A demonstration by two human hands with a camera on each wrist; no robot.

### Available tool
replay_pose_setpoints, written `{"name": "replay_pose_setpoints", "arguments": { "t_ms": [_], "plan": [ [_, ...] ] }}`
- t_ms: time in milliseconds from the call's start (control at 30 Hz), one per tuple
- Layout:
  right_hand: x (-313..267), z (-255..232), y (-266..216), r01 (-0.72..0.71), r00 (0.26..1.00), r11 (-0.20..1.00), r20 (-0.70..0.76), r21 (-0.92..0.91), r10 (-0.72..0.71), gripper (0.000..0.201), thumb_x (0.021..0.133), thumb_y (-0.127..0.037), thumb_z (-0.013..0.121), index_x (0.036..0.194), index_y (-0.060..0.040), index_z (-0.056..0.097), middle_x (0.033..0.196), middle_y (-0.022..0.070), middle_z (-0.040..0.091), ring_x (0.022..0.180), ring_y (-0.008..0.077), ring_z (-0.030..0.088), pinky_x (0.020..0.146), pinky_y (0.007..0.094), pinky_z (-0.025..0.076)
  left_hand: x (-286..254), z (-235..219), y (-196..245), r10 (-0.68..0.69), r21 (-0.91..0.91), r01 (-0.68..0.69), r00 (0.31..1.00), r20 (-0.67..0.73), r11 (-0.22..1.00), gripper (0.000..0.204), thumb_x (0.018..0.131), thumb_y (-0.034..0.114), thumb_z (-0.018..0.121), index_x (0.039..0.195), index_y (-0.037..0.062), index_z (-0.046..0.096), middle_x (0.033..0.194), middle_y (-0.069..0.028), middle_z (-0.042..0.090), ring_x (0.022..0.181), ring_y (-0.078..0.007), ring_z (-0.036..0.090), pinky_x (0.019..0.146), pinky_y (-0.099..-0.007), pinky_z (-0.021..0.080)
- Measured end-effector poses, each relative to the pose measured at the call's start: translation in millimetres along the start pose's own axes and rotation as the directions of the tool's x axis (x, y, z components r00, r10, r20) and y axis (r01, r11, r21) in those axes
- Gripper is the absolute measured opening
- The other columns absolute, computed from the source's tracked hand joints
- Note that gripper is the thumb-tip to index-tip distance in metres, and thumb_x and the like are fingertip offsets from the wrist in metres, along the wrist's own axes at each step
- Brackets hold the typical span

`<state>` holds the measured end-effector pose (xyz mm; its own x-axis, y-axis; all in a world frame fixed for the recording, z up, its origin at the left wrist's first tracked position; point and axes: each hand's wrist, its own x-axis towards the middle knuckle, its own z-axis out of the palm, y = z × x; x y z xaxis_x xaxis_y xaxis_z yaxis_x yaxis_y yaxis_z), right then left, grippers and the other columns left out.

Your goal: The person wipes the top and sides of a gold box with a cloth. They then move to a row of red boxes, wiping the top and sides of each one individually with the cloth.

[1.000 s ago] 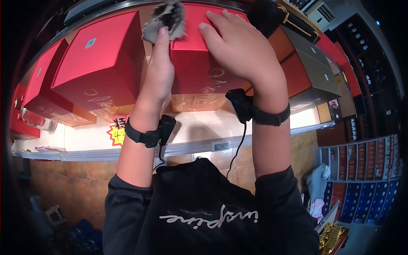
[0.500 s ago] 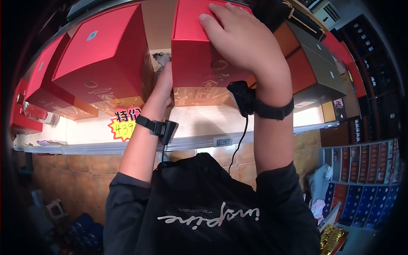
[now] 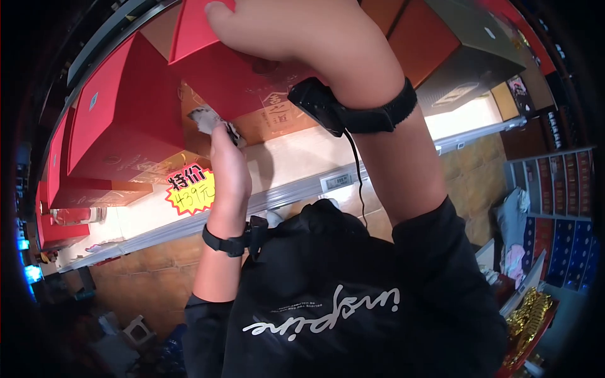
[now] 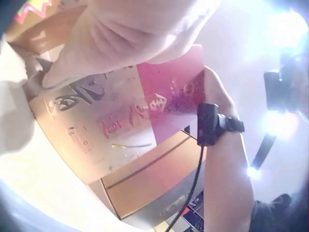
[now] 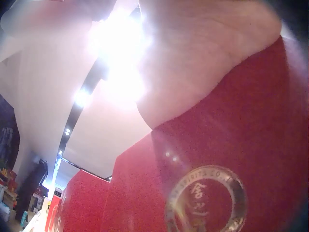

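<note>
My left hand [image 3: 228, 167] pinches a crumpled grey cloth [image 3: 205, 118] at the lower left corner of a red and gold gift box [image 3: 230, 88]. In the left wrist view, that hand's thumb side lies across the box's gold lettered face [image 4: 96, 130], with the pale cloth [image 4: 14, 82] at the left edge. My right hand [image 3: 296, 28] rests on the box's red top, its thumb near the left edge; most of its fingertips lie beyond the head view. The right wrist view shows its palm [image 5: 203, 53] over the top edge, above a round gold emblem [image 5: 205, 200].
More red boxes [image 3: 116, 107] stand on the shelf to the left. Brown and olive boxes [image 3: 472, 44] stand to the right. A yellow starburst price sign [image 3: 191, 192] and a small electronic label [image 3: 337, 181] sit along the shelf front.
My left hand took the cloth from the box's top left edge down into the gap beside it, then forward to the lower front corner. The right hand stays on top; the head view has turned.
</note>
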<state>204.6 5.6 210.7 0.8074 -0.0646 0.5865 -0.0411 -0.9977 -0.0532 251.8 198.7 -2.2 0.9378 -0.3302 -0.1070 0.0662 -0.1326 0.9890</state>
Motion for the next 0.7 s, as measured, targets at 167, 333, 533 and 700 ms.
{"name": "replay_pose_setpoints", "arguments": {
  "t_ms": [167, 333, 533, 700],
  "plan": [
    [-22, 2, 14, 0.337, 0.907, 0.939, -0.292, 0.074, -0.302, 0.016, 0.079, -0.015, 0.064, 0.070, -0.0050, 0.073, 0.074, 0.0201, 0.068, 0.076, 0.0370, 0.070, 0.068, 0.0440, 0.055, -16, 15, 62, 0.304, -0.301, -0.380, 0.914, -0.269, 0.875, 0.029, 0.114, 0.025, 0.044, 0.121, -0.0003, 0.056, 0.110, -0.0068, 0.056, 0.101, -0.0127, 0.054, 0.084, -0.0286, 0.048],
    [-39, 5, 0, 0.124, 0.927, 0.961, -0.374, 0.249, -0.022, 0.013, 0.082, -0.006, 0.062, 0.072, -0.0032, 0.070, 0.077, 0.0238, 0.064, 0.076, 0.0392, 0.067, 0.070, 0.0452, 0.055, -5, -3, 86, 0.729, 0.062, -0.727, 0.674, -0.119, 0.683, 0.027, 0.114, 0.019, 0.041, 0.125, -0.0042, 0.048, 0.119, -0.0108, 0.054, 0.105, -0.0183, 0.051, 0.101, -0.0324, 0.045],
    [-107, 8, 17, 0.179, 0.911, 0.823, -0.406, 0.538, 0.067, 0.020, 0.095, -0.018, 0.060, 0.102, -0.0035, 0.071, 0.109, 0.0239, 0.066, 0.103, 0.0402, 0.066, 0.090, 0.0458, 0.053, -32, 12, 50, 0.806, 0.359, -0.788, 0.575, 0.139, 0.500, 0.029, 0.109, 0.009, 0.036, 0.131, -0.0062, 0.046, 0.126, -0.0197, 0.053, 0.114, -0.0300, 0.051, 0.108, -0.0413, 0.038],
    [-209, 13, 25, -0.086, 0.959, 0.681, -0.126, 0.727, 0.256, 0.035, 0.106, -0.027, 0.057, 0.127, -0.0037, 0.071, 0.136, 0.0239, 0.067, 0.125, 0.0409, 0.065, 0.107, 0.0463, 0.051, -55, 26, 28, 0.682, 0.594, -0.668, 0.685, 0.256, 0.448, 0.038, 0.106, 0.008, 0.044, 0.140, -0.0091, 0.044, 0.144, -0.0342, 0.041, 0.134, -0.0496, 0.042, 0.118, -0.0525, 0.031]
  ]
}}
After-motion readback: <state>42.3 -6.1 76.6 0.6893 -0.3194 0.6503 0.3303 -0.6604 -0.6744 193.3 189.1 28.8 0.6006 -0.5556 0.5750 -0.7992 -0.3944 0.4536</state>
